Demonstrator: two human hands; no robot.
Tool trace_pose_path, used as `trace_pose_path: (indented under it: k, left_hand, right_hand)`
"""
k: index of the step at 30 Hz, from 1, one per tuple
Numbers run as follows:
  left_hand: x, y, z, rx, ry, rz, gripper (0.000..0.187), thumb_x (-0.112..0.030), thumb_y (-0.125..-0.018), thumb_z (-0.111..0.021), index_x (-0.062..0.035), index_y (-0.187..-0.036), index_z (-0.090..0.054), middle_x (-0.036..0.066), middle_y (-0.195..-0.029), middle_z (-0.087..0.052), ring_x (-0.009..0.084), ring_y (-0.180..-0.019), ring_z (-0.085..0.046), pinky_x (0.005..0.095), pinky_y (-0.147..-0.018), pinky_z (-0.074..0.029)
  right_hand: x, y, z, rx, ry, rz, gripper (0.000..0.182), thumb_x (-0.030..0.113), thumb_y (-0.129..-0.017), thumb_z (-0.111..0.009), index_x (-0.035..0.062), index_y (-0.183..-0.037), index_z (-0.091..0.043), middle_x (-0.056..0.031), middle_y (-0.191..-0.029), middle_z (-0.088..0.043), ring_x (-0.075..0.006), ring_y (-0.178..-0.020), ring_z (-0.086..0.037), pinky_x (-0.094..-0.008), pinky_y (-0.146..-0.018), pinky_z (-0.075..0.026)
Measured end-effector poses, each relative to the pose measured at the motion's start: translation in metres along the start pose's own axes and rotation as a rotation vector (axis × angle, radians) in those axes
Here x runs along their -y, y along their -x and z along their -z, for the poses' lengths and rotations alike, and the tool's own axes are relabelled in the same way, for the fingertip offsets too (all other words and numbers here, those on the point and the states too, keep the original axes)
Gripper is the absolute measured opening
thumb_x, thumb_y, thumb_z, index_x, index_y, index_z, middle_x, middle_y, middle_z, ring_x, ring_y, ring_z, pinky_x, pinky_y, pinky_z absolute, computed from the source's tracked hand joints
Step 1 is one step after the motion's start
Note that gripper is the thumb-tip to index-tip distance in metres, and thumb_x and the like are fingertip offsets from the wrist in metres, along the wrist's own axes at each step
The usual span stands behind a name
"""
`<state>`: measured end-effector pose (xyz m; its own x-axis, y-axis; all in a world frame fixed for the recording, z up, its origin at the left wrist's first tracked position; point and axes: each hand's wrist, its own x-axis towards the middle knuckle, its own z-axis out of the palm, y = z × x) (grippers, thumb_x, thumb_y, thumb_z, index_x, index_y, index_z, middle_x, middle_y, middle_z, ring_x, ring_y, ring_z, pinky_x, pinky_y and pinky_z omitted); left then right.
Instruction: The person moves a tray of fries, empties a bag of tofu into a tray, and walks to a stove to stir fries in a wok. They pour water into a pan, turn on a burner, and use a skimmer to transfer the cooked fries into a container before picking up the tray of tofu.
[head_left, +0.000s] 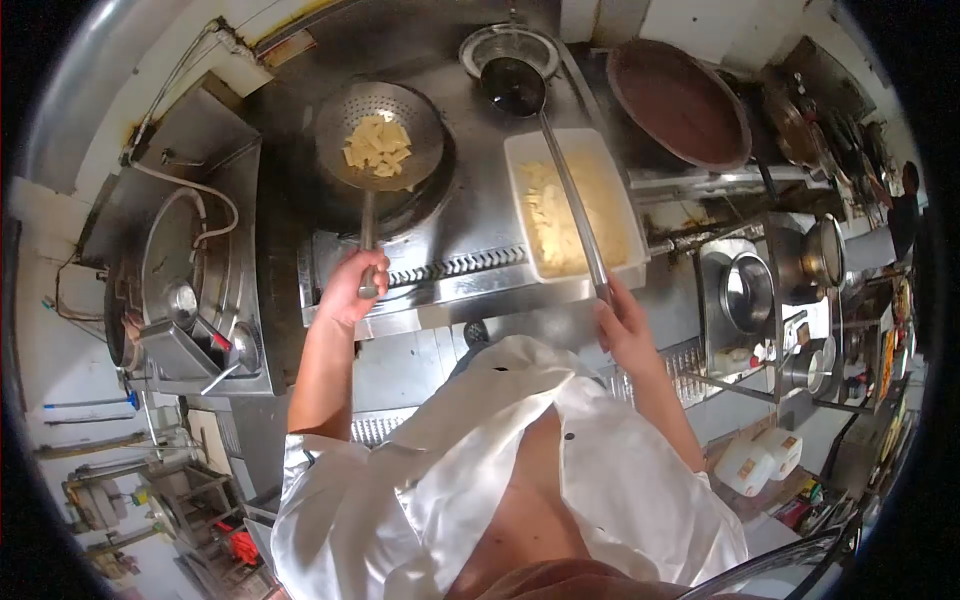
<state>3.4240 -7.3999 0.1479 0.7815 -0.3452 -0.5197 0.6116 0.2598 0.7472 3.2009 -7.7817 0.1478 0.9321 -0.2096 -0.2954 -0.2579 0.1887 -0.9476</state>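
My left hand point(350, 285) grips the long handle of a round perforated strainer point(378, 135) that hangs over a dark wok. Pale yellow cut pieces point(378, 148) lie in the strainer's bowl. My right hand point(625, 325) holds the handle end of a long metal ladle point(512, 85). The ladle's handle runs across a white rectangular tub point(612, 195) filled with more of the pale pieces. Its dark bowl rests at a small round metal pot point(500, 42) at the back of the stove.
A large brown wok point(680, 100) sits at the back right. Metal pots and bowls point(750, 295) stand on a rack to the right. A steel unit with hoses point(190, 280) is on the left. White jugs point(760, 460) stand on the floor at the lower right.
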Motion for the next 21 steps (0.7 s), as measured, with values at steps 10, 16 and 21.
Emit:
trace_pose_path:
  k: [10, 16, 21]
  left_hand:
    - [0.128, 0.023, -0.152, 0.006, -0.45, -0.033, 0.029, -0.001, -0.084, -0.062, -0.0012, -0.108, -0.046, 0.006, -0.075, -0.054, 0.0143, -0.056, -0.054, 0.0309, -0.045, -0.045]
    - [0.122, 0.015, -0.111, -0.091, -0.654, -0.201, 0.035, 0.0, -0.087, -0.059, 0.0004, -0.117, -0.041, 0.006, -0.072, -0.053, 0.0138, -0.053, -0.054, 0.03, -0.046, -0.045]
    - [0.03, -0.002, -0.014, -0.291, -0.663, -0.36, 0.037, -0.002, -0.087, -0.061, -0.0014, -0.118, -0.041, 0.005, -0.074, -0.056, 0.0129, -0.054, -0.053, 0.0288, -0.046, -0.043]
  right_hand:
    - [-0.046, 0.044, 0.108, -0.078, 0.055, 0.083, 0.058, 0.014, -0.1, -0.056, 0.0057, -0.152, -0.031, 0.0053, -0.075, -0.046, -0.0027, -0.054, -0.039, -0.0199, -0.046, -0.033]
    - [-0.069, 0.05, 0.105, -0.133, 0.069, 0.081, 0.056, 0.012, -0.1, -0.054, 0.0064, -0.151, -0.033, 0.0049, -0.083, -0.049, -0.0025, -0.059, -0.042, -0.0196, -0.049, -0.035]
    - [-0.059, 0.049, 0.062, -0.169, 0.069, -0.024, 0.056, 0.012, -0.099, -0.055, 0.0077, -0.15, -0.034, 0.0053, -0.08, -0.05, -0.0025, -0.054, -0.041, -0.0202, -0.045, -0.034]
